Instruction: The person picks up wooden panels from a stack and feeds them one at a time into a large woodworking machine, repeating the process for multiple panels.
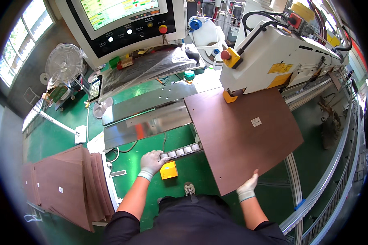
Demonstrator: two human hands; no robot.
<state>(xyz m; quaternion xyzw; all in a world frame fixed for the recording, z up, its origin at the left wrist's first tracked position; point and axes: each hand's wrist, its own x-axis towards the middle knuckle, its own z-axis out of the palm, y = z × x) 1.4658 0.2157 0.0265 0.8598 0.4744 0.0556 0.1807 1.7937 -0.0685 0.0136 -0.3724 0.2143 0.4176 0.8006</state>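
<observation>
A large brown panel [241, 139] with a small white label lies flat, its far edge under the white machine head [274, 61]. My right hand [247, 189], in a pale glove, grips the panel's near edge toward the right; part of its fingers is hidden beneath. My left hand [152, 162], gloved too, is closed around the outer end of a roller bar [180, 152] with several white rollers. This bar runs to the panel's left side, and the left hand is apart from the panel.
Brown panels [61, 183] are stacked at the left. A metal machine bed [151, 122] lies beyond my left hand, with a control screen [118, 12] behind it. Below is a yellow box [169, 170]. Curved rails [327, 183] border the right; a fan [64, 63] stands far left.
</observation>
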